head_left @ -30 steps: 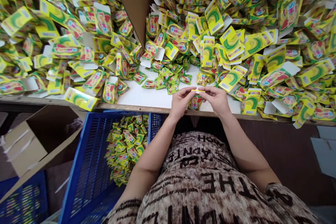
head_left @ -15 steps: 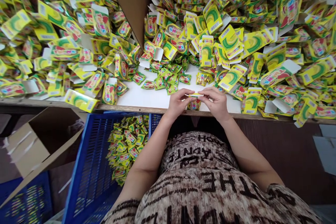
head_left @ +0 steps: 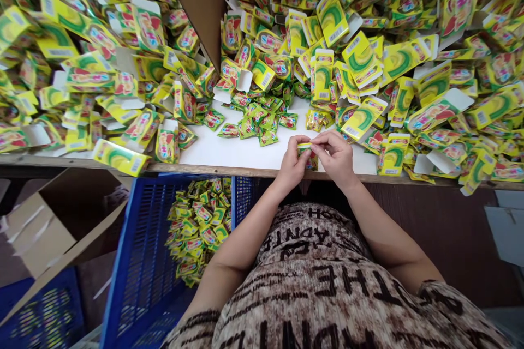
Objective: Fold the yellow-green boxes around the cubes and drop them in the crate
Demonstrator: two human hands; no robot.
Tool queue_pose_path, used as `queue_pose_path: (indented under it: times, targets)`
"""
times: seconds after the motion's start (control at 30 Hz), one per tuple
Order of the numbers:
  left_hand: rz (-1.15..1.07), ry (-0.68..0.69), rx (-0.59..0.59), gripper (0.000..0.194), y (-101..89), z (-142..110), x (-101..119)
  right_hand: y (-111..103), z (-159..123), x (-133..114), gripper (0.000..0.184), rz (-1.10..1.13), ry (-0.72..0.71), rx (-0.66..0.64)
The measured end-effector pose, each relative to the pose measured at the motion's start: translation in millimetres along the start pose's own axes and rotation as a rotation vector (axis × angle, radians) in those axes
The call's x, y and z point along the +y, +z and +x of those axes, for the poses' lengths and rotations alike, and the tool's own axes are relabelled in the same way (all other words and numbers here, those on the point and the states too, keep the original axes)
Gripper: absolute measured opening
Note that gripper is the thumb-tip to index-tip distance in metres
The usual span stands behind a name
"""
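Observation:
A small yellow-and-green candy box (head_left: 304, 146) is held between my two hands, just over the front edge of the white table. My left hand (head_left: 293, 162) wraps its fingers and thumb around the left part of the box. At the box's right end, the fingertips of my right hand (head_left: 336, 154) pinch together near its top edge. Much of the box is hidden behind my fingers. Beyond my hands lies a small heap of green candy packets (head_left: 257, 117). A few yellow packets (head_left: 317, 119) sit right behind my right hand.
Piles of yellow candy boxes (head_left: 362, 120), many with open white flaps, cover the table's back and both sides. A cardboard divider (head_left: 200, 0) stands between them. Below the edge, a blue crate (head_left: 135, 262) holds filled boxes (head_left: 200, 223). An open carton (head_left: 41, 234) sits at lower left.
My left hand has shifted right and now wraps around the box, which looks more covered than before. The right hand stays at the box's right end. The view has shifted slightly.

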State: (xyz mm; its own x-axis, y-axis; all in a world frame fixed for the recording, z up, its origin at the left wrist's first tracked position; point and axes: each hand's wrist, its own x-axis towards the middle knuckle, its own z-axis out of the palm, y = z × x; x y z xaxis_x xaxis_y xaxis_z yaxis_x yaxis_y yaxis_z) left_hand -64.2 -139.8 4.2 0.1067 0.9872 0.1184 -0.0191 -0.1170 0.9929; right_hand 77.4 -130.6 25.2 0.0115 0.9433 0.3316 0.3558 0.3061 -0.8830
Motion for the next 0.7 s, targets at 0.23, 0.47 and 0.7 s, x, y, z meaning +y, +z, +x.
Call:
queue_pose_path:
  times: [0.23, 0.47, 0.7]
  targets:
    - [-0.022, -0.021, -0.111, 0.02, 7.1, 2.0, 0.9, -13.4, 0.1, 0.8, 0.005, -0.072, 0.087, 0.021]
    - [-0.016, -0.056, -0.027, 0.02, 13.1, 0.4, -1.2, -17.5, 2.3, 2.1, 0.011, 0.062, 0.14, -0.042]
    - [0.127, 0.123, -0.077, 0.021, -5.5, -7.2, -8.9, -26.6, -19.8, 6.3, 0.012, -0.023, -0.027, -0.046]
